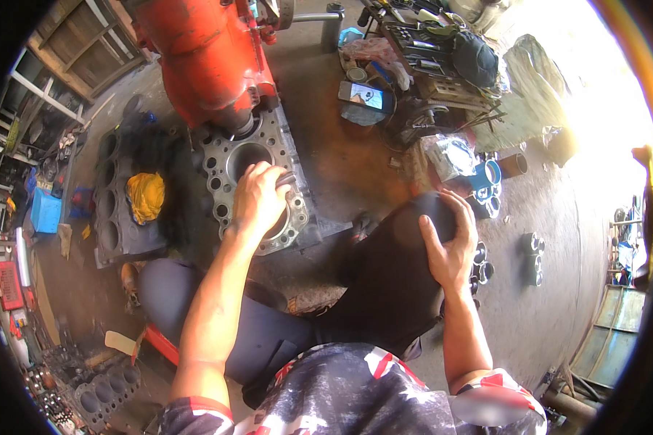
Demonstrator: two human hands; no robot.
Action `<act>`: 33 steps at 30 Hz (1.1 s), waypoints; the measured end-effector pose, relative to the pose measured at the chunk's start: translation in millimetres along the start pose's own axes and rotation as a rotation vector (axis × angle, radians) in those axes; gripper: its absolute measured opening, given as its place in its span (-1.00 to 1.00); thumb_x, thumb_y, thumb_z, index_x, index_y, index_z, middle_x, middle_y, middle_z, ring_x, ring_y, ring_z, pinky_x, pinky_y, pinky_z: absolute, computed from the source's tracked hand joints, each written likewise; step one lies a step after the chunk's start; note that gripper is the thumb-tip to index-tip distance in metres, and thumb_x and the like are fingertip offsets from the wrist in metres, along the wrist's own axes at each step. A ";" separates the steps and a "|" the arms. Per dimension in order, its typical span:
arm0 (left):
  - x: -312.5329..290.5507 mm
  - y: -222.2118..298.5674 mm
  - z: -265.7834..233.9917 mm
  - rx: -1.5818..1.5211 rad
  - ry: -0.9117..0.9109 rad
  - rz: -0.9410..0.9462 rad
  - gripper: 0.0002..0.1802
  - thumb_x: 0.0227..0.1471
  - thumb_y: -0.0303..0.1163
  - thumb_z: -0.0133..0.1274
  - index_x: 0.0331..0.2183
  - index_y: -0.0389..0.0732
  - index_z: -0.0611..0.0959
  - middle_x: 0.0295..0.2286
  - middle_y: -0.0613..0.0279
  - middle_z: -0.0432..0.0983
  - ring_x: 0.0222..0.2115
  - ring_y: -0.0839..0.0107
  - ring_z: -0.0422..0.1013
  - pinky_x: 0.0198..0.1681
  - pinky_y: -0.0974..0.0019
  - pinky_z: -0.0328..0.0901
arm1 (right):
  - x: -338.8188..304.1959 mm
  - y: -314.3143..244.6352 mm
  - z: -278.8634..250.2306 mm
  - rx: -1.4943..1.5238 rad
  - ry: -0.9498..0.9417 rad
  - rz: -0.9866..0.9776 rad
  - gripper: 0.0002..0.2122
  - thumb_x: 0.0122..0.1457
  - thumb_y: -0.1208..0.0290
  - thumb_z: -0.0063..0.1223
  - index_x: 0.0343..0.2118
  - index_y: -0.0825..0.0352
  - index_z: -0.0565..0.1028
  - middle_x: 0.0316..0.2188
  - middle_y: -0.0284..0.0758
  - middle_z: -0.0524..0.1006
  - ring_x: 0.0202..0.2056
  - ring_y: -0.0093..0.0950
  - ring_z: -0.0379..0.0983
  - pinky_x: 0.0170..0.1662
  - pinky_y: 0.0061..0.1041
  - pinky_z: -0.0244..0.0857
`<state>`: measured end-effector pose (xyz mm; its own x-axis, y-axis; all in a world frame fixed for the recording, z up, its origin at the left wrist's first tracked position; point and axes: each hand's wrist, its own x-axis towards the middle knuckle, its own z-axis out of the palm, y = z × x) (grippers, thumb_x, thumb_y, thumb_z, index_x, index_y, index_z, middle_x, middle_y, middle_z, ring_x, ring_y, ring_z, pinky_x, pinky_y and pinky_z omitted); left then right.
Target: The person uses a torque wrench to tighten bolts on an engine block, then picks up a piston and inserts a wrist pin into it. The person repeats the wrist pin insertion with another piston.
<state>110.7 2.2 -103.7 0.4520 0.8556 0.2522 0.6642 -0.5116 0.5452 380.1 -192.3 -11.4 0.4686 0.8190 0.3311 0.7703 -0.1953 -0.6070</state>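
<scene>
In front of me an engine block (pixel 296 148) lies with its flat top face up, showing large round bores and many small holes. My left hand (pixel 258 194) rests over that face between two bores, fingers bent and closed. A small dark grey bar (pixel 287 179) sticks out at its fingertips; its other end is hidden by the hand. A red machine head (pixel 203 61) stands over the block's far end, its spindle (pixel 241 122) at a bore. My right hand (pixel 453 239) lies open on my right knee, fingers apart, holding nothing.
Left of the block sits another dark engine block (pixel 110 206) bearing a yellow cloth (pixel 146 197). A phone (pixel 366 96) with a lit screen stands beyond my right knee. Tools cover a bench (pixel 432 90) at the far right. Metal cylinders (pixel 533 257) stand on the right floor.
</scene>
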 end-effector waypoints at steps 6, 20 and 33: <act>1.1 3.0 -4.3 0.004 -0.035 -0.015 -0.72 -0.11 -0.48 0.33 -0.26 -0.28 0.69 -0.29 0.04 0.57 -0.17 0.02 0.48 -0.05 0.08 0.38 | -0.8 2.1 -1.2 0.066 0.032 -0.016 -0.65 0.09 0.34 0.32 -0.11 0.41 0.55 -0.02 -0.11 0.55 0.07 -0.17 0.45 0.16 -0.26 0.29; 4.7 -45.9 -120.0 -0.137 0.016 -0.272 -0.57 0.19 -0.29 0.21 0.04 -0.28 0.61 -0.11 0.02 0.62 -0.13 0.35 0.54 -0.02 0.28 0.41 | -129.0 157.8 -4.0 0.001 -0.040 0.522 -0.69 0.14 0.23 0.34 -0.38 0.38 0.48 -0.38 -0.25 0.53 -0.33 -0.36 0.52 -0.24 -0.36 0.42; -158.3 -77.9 -186.2 0.190 0.213 -0.488 -0.52 0.23 -0.09 0.14 -0.18 -0.41 0.71 -0.27 -0.07 0.68 -0.25 0.16 0.58 -0.08 0.22 0.44 | -325.1 335.2 -90.3 -0.308 0.086 1.611 -0.22 -0.04 0.12 0.46 0.18 0.45 0.35 0.11 0.04 0.48 0.17 -0.13 0.40 0.23 -0.23 0.29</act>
<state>-123.4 -78.7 -37.2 -0.0518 0.9835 0.1733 0.8703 -0.0406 0.4909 525.0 -572.7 -257.3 0.8376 -0.3509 -0.4187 -0.4588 -0.8679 -0.1905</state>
